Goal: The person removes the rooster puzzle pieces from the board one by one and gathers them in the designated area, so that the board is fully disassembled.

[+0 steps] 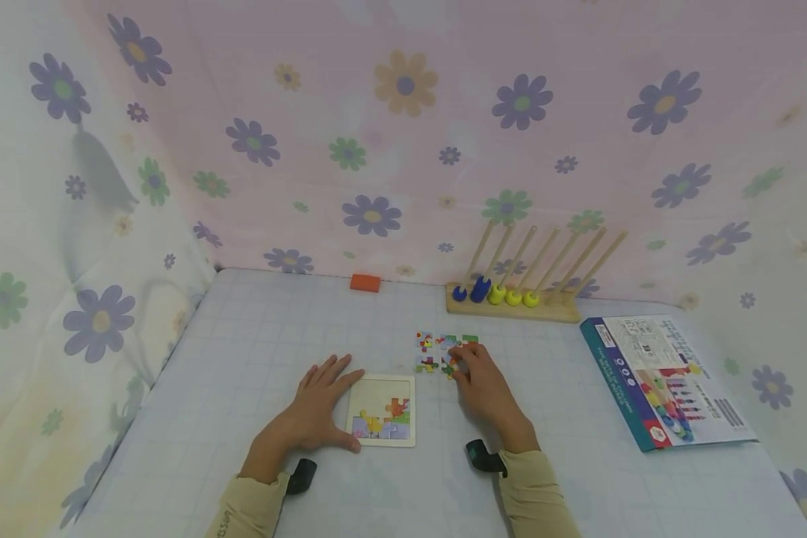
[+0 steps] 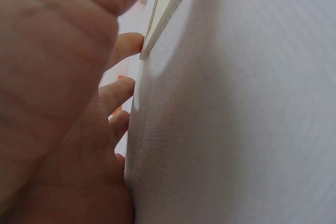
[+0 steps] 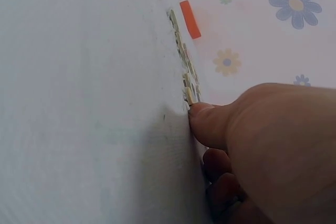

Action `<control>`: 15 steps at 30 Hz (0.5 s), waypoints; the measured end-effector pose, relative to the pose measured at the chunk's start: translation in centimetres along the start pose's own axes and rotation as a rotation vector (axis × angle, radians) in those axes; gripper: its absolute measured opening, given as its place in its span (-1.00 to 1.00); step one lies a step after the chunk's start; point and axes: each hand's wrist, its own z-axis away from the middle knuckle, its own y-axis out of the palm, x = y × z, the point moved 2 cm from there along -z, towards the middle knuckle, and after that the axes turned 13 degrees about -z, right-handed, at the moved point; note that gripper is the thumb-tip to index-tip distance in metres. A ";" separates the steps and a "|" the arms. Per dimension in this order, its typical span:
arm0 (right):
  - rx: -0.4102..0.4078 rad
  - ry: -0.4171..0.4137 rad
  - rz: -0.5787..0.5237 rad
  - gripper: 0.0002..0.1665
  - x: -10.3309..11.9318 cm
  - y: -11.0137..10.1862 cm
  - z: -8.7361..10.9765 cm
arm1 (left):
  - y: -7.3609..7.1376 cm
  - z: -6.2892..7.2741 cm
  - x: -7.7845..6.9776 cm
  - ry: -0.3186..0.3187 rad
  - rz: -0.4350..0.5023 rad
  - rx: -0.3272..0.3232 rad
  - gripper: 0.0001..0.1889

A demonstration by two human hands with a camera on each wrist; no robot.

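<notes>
On a desk [image 1: 235, 340], the left hand [image 1: 314, 409], fingers spread, touches one puzzle tray [image 1: 371, 396] lying between the hands, while the right hand [image 1: 487, 387] pinches one of at least five loose pieces [image 1: 427, 365] beyond the tray. Farther off: one block [image 1: 365, 283], one abacus [image 1: 511, 308], one box [image 1: 669, 381].

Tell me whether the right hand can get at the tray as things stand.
Probably yes: the right hand is just right of the tray, with bare cloth between them. The left hand is at the opposite side, leaving the near approach free.
</notes>
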 end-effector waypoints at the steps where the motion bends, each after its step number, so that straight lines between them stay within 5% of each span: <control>1: 0.001 0.001 -0.001 -0.55 0.0 0.0 0.0 | 0.0 0.0 0.0 0.001 0.000 0.000 0.19; 15: -0.010 -0.005 -0.031 -0.52 0.5 -0.2 0.2 | 0.2 -0.1 0.2 0.001 0.011 0.011 0.20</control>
